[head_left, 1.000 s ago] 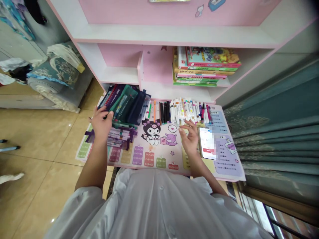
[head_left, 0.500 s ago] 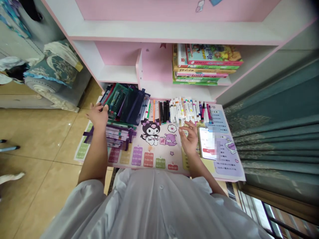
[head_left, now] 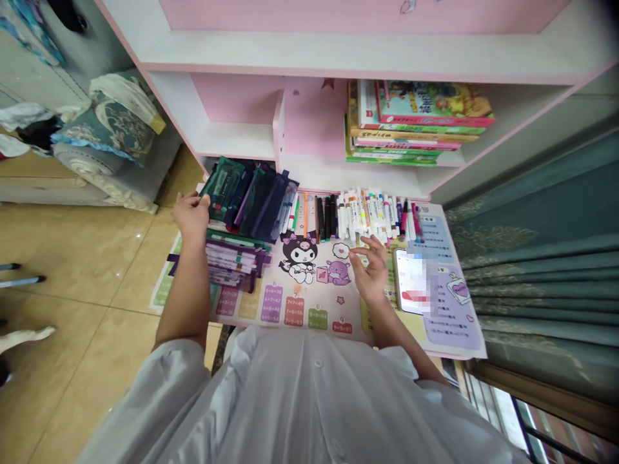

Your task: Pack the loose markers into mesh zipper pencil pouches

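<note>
My left hand [head_left: 192, 216] is at the left edge of a pile of zipped mesh pouches, thumb and fingers closed on the near-left edge of a green pouch [head_left: 225, 183]; the exact grip is partly hidden. Beside the green pouch lie dark blue pouches [head_left: 265, 206]. Below them a purple pouch [head_left: 232, 261] shows white pens through its mesh. My right hand [head_left: 371, 270] hovers over the printed desk mat [head_left: 309, 309], fingers loosely curled and apart, holding nothing. Just above it lies a row of white markers [head_left: 365, 212]. To its right is a phone [head_left: 411, 280].
Black markers [head_left: 329, 218] and an orange pen [head_left: 305, 214] lie between the pouches and the white markers. A pink-and-white shelf stands behind, with stacked books [head_left: 416, 129] on the right. A green curtain [head_left: 536, 258] hangs at the right.
The green pouch has shifted left and lies flatter on the pile, with my left hand at its edge. My right hand stays nearly still. The view has shifted slightly.
</note>
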`<state>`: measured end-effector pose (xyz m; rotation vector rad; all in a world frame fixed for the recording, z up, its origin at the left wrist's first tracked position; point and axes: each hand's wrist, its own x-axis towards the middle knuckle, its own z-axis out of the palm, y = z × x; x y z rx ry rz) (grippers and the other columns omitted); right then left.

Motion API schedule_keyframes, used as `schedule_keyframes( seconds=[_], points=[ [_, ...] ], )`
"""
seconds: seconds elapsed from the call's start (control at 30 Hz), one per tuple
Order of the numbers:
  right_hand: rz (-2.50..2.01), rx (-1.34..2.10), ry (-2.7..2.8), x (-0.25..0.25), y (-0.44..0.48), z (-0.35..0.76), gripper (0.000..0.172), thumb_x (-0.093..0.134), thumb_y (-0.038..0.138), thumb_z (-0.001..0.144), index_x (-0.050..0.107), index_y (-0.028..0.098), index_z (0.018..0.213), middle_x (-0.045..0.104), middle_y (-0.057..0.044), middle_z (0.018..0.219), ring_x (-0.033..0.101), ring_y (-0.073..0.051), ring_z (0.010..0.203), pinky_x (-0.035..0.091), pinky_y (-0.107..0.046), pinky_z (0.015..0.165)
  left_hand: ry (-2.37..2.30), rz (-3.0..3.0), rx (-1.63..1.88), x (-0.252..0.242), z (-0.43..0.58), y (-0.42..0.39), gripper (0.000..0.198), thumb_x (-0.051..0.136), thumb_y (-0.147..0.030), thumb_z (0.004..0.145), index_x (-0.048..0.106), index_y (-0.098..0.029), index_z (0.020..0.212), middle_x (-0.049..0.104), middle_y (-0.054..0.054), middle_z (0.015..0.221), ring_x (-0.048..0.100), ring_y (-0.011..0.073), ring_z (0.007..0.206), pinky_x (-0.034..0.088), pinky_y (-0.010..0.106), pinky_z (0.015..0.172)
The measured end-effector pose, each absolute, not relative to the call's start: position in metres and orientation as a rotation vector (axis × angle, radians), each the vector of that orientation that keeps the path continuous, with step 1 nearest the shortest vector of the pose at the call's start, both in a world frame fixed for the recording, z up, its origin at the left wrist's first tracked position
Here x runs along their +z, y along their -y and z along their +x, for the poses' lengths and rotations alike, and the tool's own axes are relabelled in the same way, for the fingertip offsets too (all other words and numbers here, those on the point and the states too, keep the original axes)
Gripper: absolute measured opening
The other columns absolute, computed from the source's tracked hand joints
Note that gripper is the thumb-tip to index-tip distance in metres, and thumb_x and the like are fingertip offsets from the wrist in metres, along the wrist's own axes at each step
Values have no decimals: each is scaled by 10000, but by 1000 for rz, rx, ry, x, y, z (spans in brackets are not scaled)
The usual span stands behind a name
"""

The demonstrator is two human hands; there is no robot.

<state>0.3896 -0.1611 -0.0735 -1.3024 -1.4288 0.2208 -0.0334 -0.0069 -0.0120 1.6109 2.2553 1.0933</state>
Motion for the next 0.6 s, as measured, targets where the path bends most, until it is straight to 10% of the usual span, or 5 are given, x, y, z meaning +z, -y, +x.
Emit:
schedule_keyframes(
  seconds=[0.6],
  points=[
    [-1237, 248, 1802, -60, 141, 318, 92, 620, 306, 924, 696, 264, 894, 615, -79, 1227, 453, -336, 1378, 452, -609, 1087, -2416, 1559, 711, 0, 6, 27, 228, 599, -383, 879, 731, -202, 839, 620, 106, 1385, 345, 358, 1462, 60, 713, 1197]
  ],
)
